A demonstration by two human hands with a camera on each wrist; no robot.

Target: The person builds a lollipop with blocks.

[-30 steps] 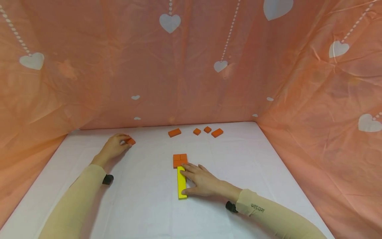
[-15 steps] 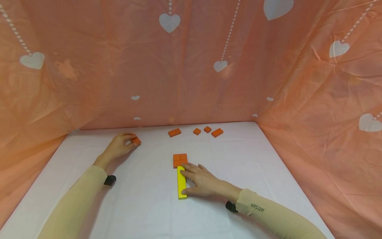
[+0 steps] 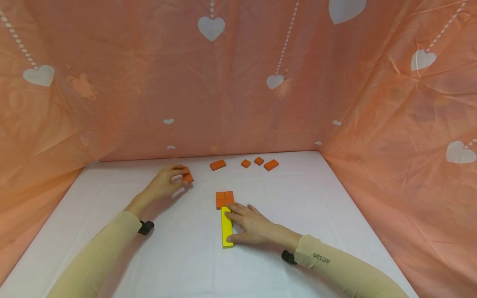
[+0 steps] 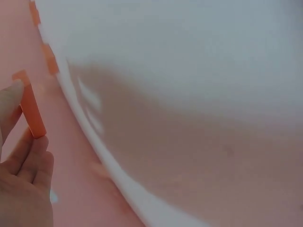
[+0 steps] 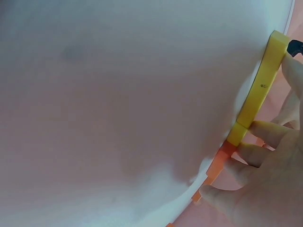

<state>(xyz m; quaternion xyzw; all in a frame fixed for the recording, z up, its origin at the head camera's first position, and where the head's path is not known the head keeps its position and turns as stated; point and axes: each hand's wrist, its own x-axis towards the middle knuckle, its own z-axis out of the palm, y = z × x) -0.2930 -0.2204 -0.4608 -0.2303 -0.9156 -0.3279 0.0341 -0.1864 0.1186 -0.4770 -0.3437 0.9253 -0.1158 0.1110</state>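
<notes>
**Peach drapes printed with pale hearts frame two-handed block work**

On the white tabletop, we see the left hand pinch an orange block, its grip narrowed to the piece, left of the seamed orange square. The right hand's grip is wide: spread fingers touch the yellow bar, thumb at its near end, fingertips reaching the square that its far end meets. Four loose orange pieces lie toward the back. We judge the step in hand to be moving one block while the other hand steadies; next, we think, comes a need for level handling and a gentle release, the bar undisturbed.
</notes>
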